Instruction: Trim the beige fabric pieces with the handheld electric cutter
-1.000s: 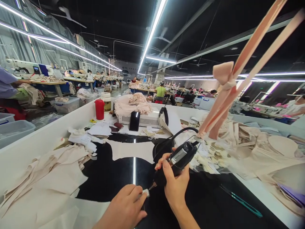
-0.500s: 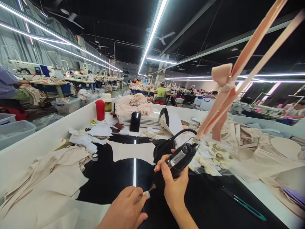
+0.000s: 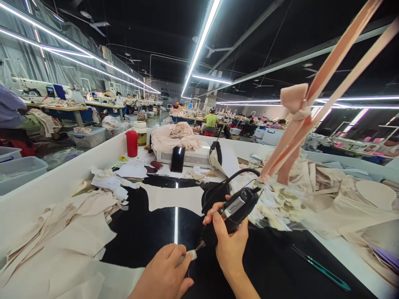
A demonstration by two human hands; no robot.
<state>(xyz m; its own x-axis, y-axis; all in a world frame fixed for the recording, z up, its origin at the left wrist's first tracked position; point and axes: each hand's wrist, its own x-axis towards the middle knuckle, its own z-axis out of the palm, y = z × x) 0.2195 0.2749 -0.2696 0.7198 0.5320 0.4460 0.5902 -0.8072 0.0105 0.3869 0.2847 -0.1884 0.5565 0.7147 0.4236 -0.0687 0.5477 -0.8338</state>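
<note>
My right hand (image 3: 230, 241) is wrapped round a black corded hand tool (image 3: 241, 203) with a silver plate on its side. The tool tilts down to the left, and its narrow metal tip (image 3: 201, 245) meets or nearly meets a small white piece (image 3: 193, 254). My left hand (image 3: 170, 268) pinches that piece against the glossy black tabletop (image 3: 134, 236); the fingers cover part of it. Pink fabric straps (image 3: 286, 141), knotted together, run from above to the tool's rear end. Beyond my hands, a pale cut fabric panel (image 3: 174, 197) lies flat.
Beige fabric pieces (image 3: 62, 232) spread on the left; scraps (image 3: 277, 205) and more cloth (image 3: 339, 187) heap up on the right. Green-handled tweezers (image 3: 327, 272) lie right of my hand. Behind stand a white machine box (image 3: 187, 158), a phone (image 3: 177, 159) and a red cup (image 3: 131, 143).
Very little differs. The whole view has shifted slightly, and both hands keep the same hold, with the tool's tip still at the small white piece.
</note>
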